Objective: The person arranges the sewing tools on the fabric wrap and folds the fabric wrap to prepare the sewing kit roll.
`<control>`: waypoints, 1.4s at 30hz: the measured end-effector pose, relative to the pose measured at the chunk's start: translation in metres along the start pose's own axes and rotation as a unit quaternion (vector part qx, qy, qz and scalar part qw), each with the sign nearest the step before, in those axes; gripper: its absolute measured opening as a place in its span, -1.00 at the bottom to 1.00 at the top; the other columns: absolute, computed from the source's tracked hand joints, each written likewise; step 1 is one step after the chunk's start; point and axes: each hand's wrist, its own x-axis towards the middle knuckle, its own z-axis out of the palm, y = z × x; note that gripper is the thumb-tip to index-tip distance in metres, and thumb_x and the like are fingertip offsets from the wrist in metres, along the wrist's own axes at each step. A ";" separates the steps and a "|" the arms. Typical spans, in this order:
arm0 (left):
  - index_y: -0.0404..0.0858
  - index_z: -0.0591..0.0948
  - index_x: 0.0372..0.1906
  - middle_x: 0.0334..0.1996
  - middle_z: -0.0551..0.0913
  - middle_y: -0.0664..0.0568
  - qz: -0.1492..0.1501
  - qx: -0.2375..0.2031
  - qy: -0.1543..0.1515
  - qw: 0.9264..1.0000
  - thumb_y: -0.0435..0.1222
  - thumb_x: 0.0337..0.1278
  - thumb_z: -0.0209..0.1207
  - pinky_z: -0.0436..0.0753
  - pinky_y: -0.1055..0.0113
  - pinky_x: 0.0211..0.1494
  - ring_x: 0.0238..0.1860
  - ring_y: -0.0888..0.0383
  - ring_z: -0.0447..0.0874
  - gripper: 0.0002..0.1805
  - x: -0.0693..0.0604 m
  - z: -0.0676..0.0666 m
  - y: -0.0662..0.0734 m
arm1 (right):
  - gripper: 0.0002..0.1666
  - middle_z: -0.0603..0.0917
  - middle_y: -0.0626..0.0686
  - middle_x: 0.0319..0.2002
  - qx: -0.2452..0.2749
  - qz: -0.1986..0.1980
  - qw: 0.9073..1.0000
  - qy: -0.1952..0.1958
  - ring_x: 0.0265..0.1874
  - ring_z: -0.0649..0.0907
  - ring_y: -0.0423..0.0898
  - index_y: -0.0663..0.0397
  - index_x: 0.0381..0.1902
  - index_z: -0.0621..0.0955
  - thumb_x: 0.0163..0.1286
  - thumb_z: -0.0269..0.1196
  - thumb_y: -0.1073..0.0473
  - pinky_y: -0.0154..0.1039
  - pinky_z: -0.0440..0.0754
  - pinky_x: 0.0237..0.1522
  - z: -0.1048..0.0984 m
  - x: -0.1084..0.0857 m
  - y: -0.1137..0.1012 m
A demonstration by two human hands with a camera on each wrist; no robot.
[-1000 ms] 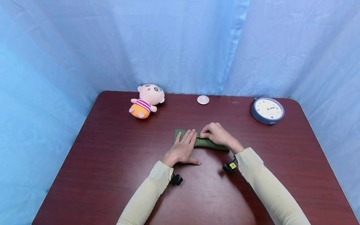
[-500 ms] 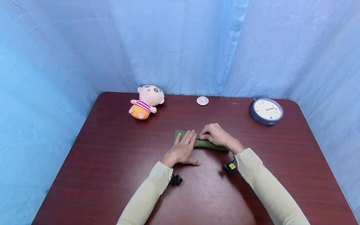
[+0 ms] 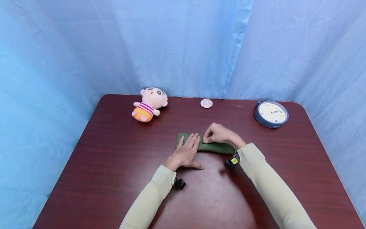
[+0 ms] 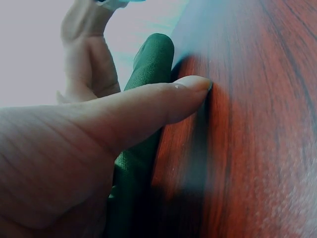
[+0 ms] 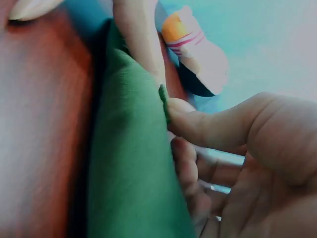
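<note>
A long, soft green fabric pouch [image 3: 215, 147] lies across the middle of the table, its front edge rounded. My left hand [image 3: 187, 153] rests flat over its left part, fingers straight and thumb spread toward the near side. The left wrist view shows that thumb [image 4: 148, 109] reaching past the fabric, its tip by the tabletop. Just right of those fingers, my right hand [image 3: 218, 133] pinches a small green tab [image 5: 164, 103] on the pouch's upper side. In the right wrist view its thumb and curled index finger meet at this tab. The left fingers hide part of the fabric.
A plush doll [image 3: 148, 105] with a striped top and orange bottom lies at the back left of the dark red table [image 3: 114, 152]. A small round disc [image 3: 206, 103] is near the back edge. At the back right sits a round clock [image 3: 271, 114]. Blue curtains [image 3: 177, 47] surround the table.
My right hand and wrist have shifted slightly up and away from me, with the fingertips still at the pouch. The left hand stays in place on the fabric.
</note>
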 end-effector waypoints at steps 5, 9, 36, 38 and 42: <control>-0.24 -0.17 0.63 0.66 -0.20 -0.06 0.005 0.004 0.002 1.000 0.37 -0.01 0.26 -0.11 -0.09 0.68 0.68 0.03 -0.26 0.34 -0.002 -0.002 0.002 | -0.91 0.67 -0.15 -0.58 0.035 0.052 0.996 -0.068 -0.56 0.44 -0.30 0.28 -0.40 0.79 0.25 0.37 0.36 -0.42 0.41 -0.42 -0.010 0.013 -0.003; -0.23 -0.17 0.63 0.66 -0.20 -0.05 0.004 0.006 0.001 1.000 0.38 -0.02 0.26 -0.11 -0.09 0.67 0.68 0.04 -0.26 0.35 -0.003 -0.002 0.002 | -0.90 0.68 -0.17 -0.58 0.023 0.075 0.993 -0.087 -0.57 0.45 -0.29 0.28 -0.39 0.80 0.25 0.38 0.34 -0.42 0.41 -0.44 -0.013 0.018 -0.008; -0.22 -0.17 0.63 0.67 -0.25 -0.04 0.002 0.017 -0.006 1.000 0.40 -0.03 0.25 -0.13 -0.08 0.68 0.68 0.04 -0.29 0.35 -0.002 -0.002 -0.001 | -0.63 0.43 -0.15 -0.68 -0.073 0.176 0.977 -0.096 -0.61 0.38 -0.23 -0.05 -0.73 0.48 0.10 0.42 0.27 -0.39 0.36 -0.49 -0.002 0.041 -0.017; -0.22 -0.17 0.63 0.67 -0.25 -0.03 0.004 0.021 -0.006 1.000 0.40 -0.03 0.25 -0.13 -0.08 0.68 0.68 0.04 -0.29 0.35 -0.002 -0.002 -0.001 | -0.62 0.43 -0.14 -0.69 -0.093 0.181 0.975 -0.091 -0.60 0.39 -0.22 -0.06 -0.74 0.47 0.12 0.41 0.26 -0.38 0.37 -0.47 -0.002 0.039 -0.021; -0.22 -0.20 0.63 0.67 -0.28 -0.03 0.003 0.021 -0.011 1.000 0.41 -0.03 0.23 -0.16 -0.09 0.68 0.68 0.04 -0.32 0.36 -0.001 -0.003 -0.001 | -0.58 0.48 -0.13 -0.71 -0.122 0.185 0.972 -0.082 -0.61 0.43 -0.20 -0.06 -0.77 0.45 0.18 0.38 0.26 -0.37 0.41 -0.49 0.001 0.037 -0.030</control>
